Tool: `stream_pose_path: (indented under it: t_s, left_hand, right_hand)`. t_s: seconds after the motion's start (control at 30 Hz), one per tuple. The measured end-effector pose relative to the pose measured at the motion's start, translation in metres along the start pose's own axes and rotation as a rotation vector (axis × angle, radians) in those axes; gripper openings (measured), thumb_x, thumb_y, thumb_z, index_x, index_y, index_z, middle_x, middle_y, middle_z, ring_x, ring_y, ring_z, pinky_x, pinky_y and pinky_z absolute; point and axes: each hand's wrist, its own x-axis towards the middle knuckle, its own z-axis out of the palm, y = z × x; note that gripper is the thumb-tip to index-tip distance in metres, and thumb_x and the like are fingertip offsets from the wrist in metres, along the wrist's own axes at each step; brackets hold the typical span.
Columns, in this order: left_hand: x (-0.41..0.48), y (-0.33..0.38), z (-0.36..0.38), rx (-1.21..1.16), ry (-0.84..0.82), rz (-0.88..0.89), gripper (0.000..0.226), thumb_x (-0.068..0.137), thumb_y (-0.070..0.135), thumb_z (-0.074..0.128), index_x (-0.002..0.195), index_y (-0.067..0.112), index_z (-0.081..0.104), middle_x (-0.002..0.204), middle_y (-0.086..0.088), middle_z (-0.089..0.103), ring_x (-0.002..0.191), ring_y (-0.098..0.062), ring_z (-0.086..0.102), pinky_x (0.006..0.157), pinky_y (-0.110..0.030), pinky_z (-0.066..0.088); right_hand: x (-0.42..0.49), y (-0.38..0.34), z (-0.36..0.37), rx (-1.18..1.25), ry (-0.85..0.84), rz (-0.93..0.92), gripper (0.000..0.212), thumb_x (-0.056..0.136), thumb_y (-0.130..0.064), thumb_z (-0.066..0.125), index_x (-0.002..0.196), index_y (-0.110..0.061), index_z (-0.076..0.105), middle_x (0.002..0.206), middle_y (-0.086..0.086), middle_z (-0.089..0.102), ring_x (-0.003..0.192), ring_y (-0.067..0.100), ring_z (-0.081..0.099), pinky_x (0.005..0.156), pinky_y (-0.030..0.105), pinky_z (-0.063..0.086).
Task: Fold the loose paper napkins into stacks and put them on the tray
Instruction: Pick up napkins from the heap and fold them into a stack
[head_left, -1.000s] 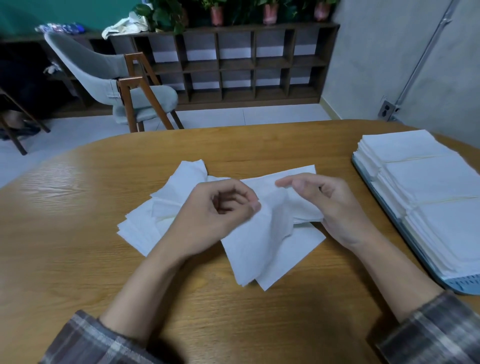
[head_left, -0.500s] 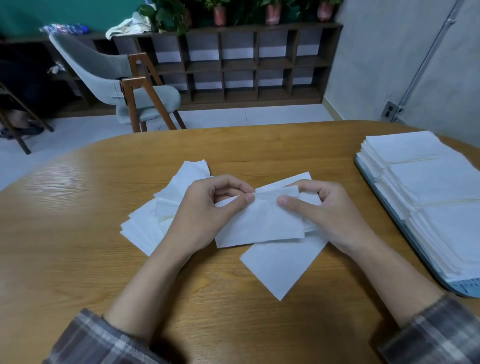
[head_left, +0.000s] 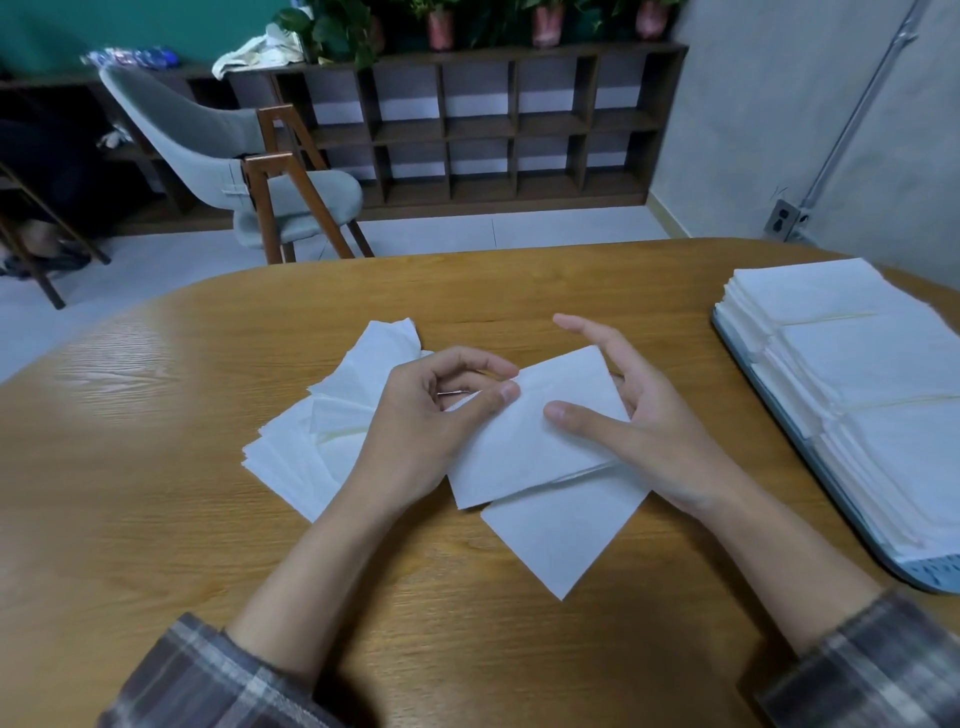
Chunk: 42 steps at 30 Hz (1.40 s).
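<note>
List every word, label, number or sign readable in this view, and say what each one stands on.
None: no readable text anywhere in this view.
Napkins, tray stacks and tray: plain, no print visible.
Blue-and-white package on the far shelf: patterned, but too small and blurred to read.
Wall outlet: no legible marking.

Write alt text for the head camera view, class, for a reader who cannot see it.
Two bare hands, left hand and right hand, fold a white paper napkin over a loose pile of white napkins on an oval wooden table. At right, a grey-blue plastic tray holds stacks of folded napkins.
</note>
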Motion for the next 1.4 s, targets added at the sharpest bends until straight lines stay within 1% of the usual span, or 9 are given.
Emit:
stream_pose_path:
  t_s: [0.33, 0.47, 0.57, 0.73, 0.8, 0.87, 1.1, 1.2, 1.4]
  left_hand:
    - [-0.002, -0.005, 0.004, 0.165, 0.082, 0.055, 0.011, 0.090, 0.026, 0.084, 0.099, 0.029, 0.078, 0.089, 0.010, 0.077, 0.087, -0.003, 0.068, 0.077, -0.015, 0.048]
    - [-0.001, -0.004, 0.002, 0.202, 0.097, 0.034, 0.024, 0.090, 0.038, 0.081, 0.113, 0.038, 0.074, 0.116, 0.018, 0.070, 0.109, 0.001, 0.065, 0.087, -0.015, 0.050]
    - [-0.001, 0.002, 0.001, 0.014, -0.015, -0.073, 0.021, 0.093, 0.027, 0.079, 0.114, 0.029, 0.075, 0.106, 0.012, 0.076, 0.097, -0.003, 0.071, 0.077, -0.018, 0.055]
    - [-0.003, 0.001, 0.006, 0.000, 0.029, -0.046, 0.023, 0.092, 0.012, 0.080, 0.113, 0.020, 0.075, 0.098, 0.005, 0.079, 0.085, -0.006, 0.076, 0.073, -0.023, 0.059]
    - [-0.004, -0.005, 0.008, 0.194, 0.103, 0.055, 0.032, 0.090, 0.013, 0.082, 0.117, 0.028, 0.071, 0.097, 0.008, 0.072, 0.083, -0.001, 0.068, 0.074, -0.023, 0.056]
    - [-0.007, -0.009, 0.012, 0.413, 0.136, 0.200, 0.046, 0.087, 0.019, 0.084, 0.125, 0.033, 0.064, 0.115, 0.013, 0.063, 0.101, -0.002, 0.062, 0.080, -0.018, 0.052]
    - [-0.023, -0.015, 0.030, 0.628, -0.465, 0.289, 0.045, 0.075, 0.056, 0.089, 0.107, 0.032, 0.069, 0.105, 0.018, 0.062, 0.103, -0.006, 0.058, 0.090, -0.022, 0.044]
    - [-0.023, -0.018, 0.031, 0.725, -0.474, 0.324, 0.044, 0.075, 0.063, 0.085, 0.104, 0.035, 0.069, 0.111, 0.020, 0.057, 0.108, -0.003, 0.053, 0.098, -0.031, 0.043]
    - [-0.019, -0.015, 0.024, 0.666, -0.410, 0.307, 0.008, 0.085, 0.031, 0.076, 0.089, 0.028, 0.070, 0.099, 0.016, 0.069, 0.100, -0.005, 0.064, 0.091, -0.040, 0.051]
  right_hand:
    - [0.001, 0.004, 0.000, -0.090, 0.040, -0.081, 0.057, 0.099, -0.008, 0.071, 0.139, -0.044, 0.053, 0.109, 0.000, 0.073, 0.096, 0.019, 0.074, 0.071, 0.027, 0.059]
    - [0.003, 0.005, -0.007, -0.010, 0.099, -0.133, 0.035, 0.096, -0.003, 0.071, 0.111, -0.034, 0.076, 0.105, -0.004, 0.075, 0.094, 0.015, 0.071, 0.077, 0.028, 0.056]
    - [0.005, 0.008, -0.013, -0.051, 0.145, -0.118, 0.035, 0.096, -0.001, 0.069, 0.088, -0.031, 0.085, 0.101, -0.006, 0.080, 0.099, 0.010, 0.071, 0.086, 0.030, 0.048]
    - [0.004, 0.009, -0.017, -0.136, 0.133, -0.001, 0.021, 0.094, -0.015, 0.077, 0.106, -0.031, 0.084, 0.109, -0.010, 0.080, 0.102, 0.011, 0.073, 0.085, 0.032, 0.055]
    - [0.006, 0.012, -0.019, -0.187, 0.194, -0.006, 0.023, 0.095, -0.012, 0.077, 0.107, -0.030, 0.084, 0.109, -0.017, 0.079, 0.104, 0.003, 0.071, 0.086, 0.025, 0.052]
    - [0.008, 0.015, -0.022, -0.255, 0.298, -0.027, 0.025, 0.096, -0.010, 0.075, 0.108, -0.031, 0.083, 0.109, -0.027, 0.076, 0.107, -0.007, 0.067, 0.086, 0.013, 0.048]
    - [0.012, 0.023, -0.028, -0.337, 0.407, -0.080, 0.027, 0.096, -0.007, 0.072, 0.109, -0.028, 0.082, 0.108, -0.034, 0.073, 0.108, -0.015, 0.062, 0.084, 0.000, 0.041]
    - [0.012, 0.024, -0.027, -0.342, 0.402, -0.074, 0.026, 0.097, -0.008, 0.072, 0.109, -0.029, 0.082, 0.108, -0.034, 0.073, 0.110, -0.015, 0.062, 0.086, 0.001, 0.042]
    - [0.013, 0.021, -0.028, -0.366, 0.339, -0.048, 0.028, 0.100, -0.010, 0.067, 0.110, -0.033, 0.081, 0.109, -0.040, 0.071, 0.113, -0.020, 0.057, 0.090, -0.004, 0.036]
